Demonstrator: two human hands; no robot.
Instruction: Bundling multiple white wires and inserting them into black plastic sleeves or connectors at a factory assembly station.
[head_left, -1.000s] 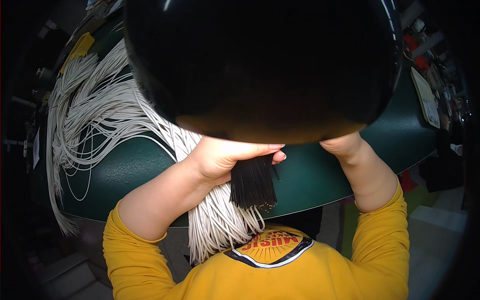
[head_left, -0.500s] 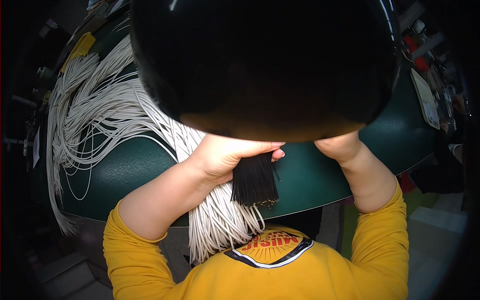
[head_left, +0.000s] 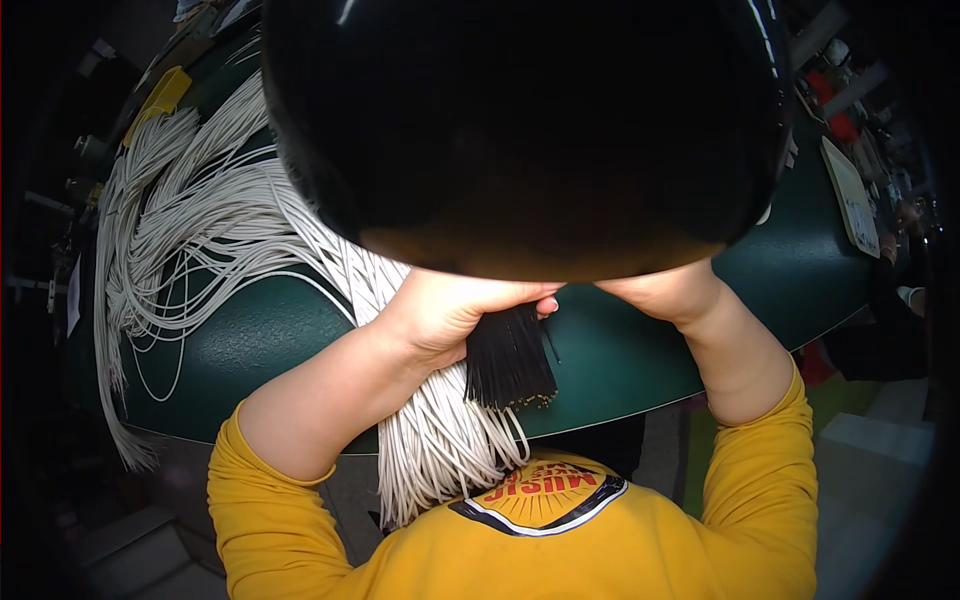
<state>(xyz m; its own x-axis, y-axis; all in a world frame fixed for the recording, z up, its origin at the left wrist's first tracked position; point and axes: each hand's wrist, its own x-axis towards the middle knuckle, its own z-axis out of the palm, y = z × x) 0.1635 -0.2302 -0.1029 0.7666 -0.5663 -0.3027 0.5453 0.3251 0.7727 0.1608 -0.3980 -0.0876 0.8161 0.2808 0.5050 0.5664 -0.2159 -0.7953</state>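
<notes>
My left hand (head_left: 440, 312) is closed around a bundle of thin black wires (head_left: 508, 362), whose cut ends with small brass-coloured tips hang toward me. A large dark rounded object (head_left: 530, 140) blocks the view above and covers part of this hand's fingers. My right hand (head_left: 672, 292) reaches under the same dark object, its wrist and heel showing but its fingers hidden. Below my left wrist lies a thick bunch of white cables (head_left: 445, 440), its looped end drooping over the table edge toward my lap.
White cables (head_left: 215, 220) spread in long bundles across the left of the green tabletop (head_left: 620, 350). At the far left is a yellow bin (head_left: 165, 93). A pale shallow tray (head_left: 850, 195) sits on the right, with part of another person (head_left: 912, 300) beyond it.
My right hand has shifted left, nearer my left hand. The left hand and its black wires have barely moved. The dark object has edged slightly left in the picture.
</notes>
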